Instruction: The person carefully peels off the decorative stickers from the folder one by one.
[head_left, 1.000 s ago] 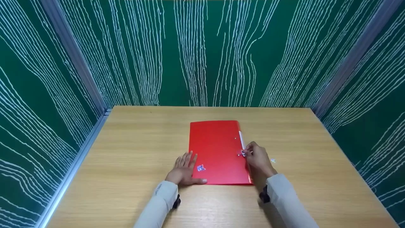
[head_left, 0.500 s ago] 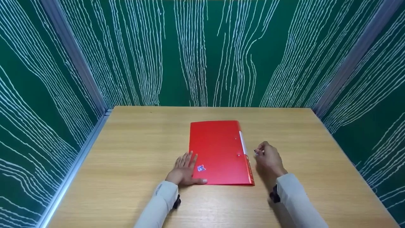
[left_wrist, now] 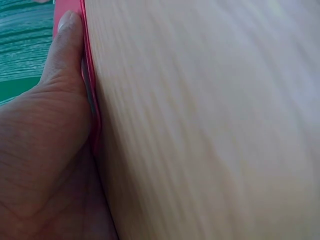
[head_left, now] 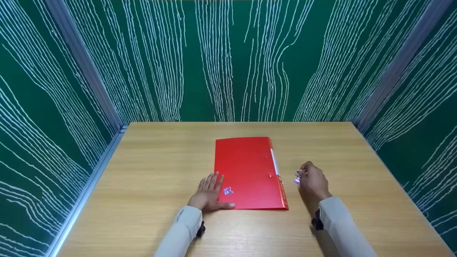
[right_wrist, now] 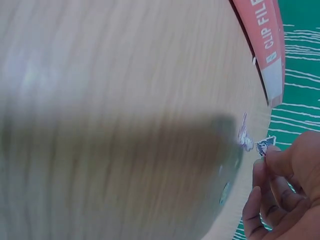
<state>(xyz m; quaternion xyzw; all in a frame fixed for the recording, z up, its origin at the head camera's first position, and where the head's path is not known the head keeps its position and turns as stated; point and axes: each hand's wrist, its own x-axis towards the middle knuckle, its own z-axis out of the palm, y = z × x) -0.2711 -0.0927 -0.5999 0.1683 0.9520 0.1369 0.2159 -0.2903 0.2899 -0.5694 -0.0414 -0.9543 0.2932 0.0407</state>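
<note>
A red clip file (head_left: 246, 167) lies on the wooden table, its labelled spine (right_wrist: 265, 40) on the right. My left hand (head_left: 209, 196) rests flat across its near-left corner, fingers spread; the thumb (left_wrist: 67, 45) lies along the near edge. A small purple-and-white sticker (head_left: 228, 191) sits on the cover beside the fingers. Right of the file, my right hand (head_left: 315, 180) pinches a small printed sticker (right_wrist: 265, 145) between thumb and fingertips. Just beside it shows another pale purple piece (right_wrist: 245, 137); whether it touches the held one I cannot tell.
The wooden table (head_left: 157, 167) extends around the file on all sides. Green walls with white wavy lines (head_left: 217, 64) stand behind and at both sides. Another small piece (right_wrist: 225, 192) lies on the table near my right hand, in its shadow.
My right hand has moved right, from the file's spine to the table beside it, still pinching the sticker. The left hand stays on the file. The head view has shifted slightly.
</note>
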